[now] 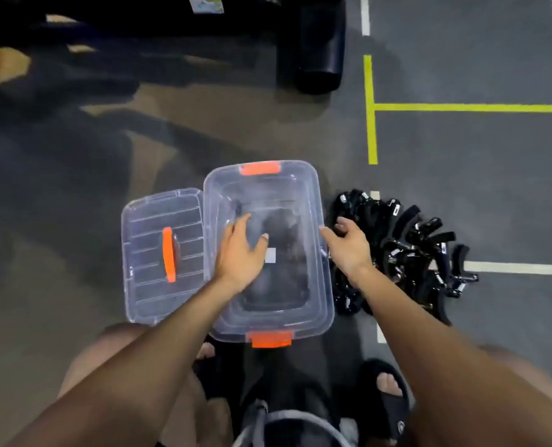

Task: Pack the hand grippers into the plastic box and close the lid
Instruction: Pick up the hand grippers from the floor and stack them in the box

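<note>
The person's right hand (350,245) is hovering, fingers loosely apart and empty, with the heap of black, glossy, curved hand grippers (407,250) lying just at its three o'clock, nearer it than the left hand (240,253), which is spreading open fingers over the clear plastic box with orange latches (316,195); the clear ribbed lid with an orange handle (152,253) is lying at the box's nine o'clock

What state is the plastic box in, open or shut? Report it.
Open. The lid lies flat on the floor left of the plastic box, and the left hand reaches inside.
</note>
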